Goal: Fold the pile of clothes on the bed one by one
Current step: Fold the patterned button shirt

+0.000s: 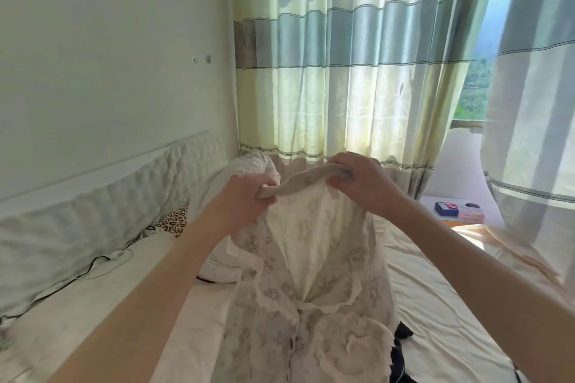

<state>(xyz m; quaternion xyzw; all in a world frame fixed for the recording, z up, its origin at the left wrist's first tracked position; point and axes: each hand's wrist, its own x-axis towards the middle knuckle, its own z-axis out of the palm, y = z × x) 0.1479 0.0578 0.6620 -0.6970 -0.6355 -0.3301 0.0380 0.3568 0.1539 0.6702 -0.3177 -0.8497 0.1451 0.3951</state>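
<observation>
Both forearms come in low from seven and five o'clock and meet at the centre, so I start there and work across. At nine o'clock the padded headboard (102,196) runs along the wall, with a leopard-print pillow (175,221) and a white rolled duvet (249,171) beyond my left hand (249,196), whose fingers are curled tight on the left end of the collar band. From that band hangs the lace blouse (308,283), cream and sheer, flower-patterned, buttoned down the front, its scalloped neckline falling open in a V; it is raised over the middle of the bed (435,305), its lower half trailing toward six o'clock. My right hand (361,180) pinches the other end of the band, fingers closed on it. At five o'clock a dark garment (403,334) peeps out from behind the blouse. At three o'clock, small boxes (460,210) sit under the striped curtain (357,71). I judge this the spreading-out step: next I should lay the blouse flat on the sheet, gently, since lace snags and slides.
</observation>
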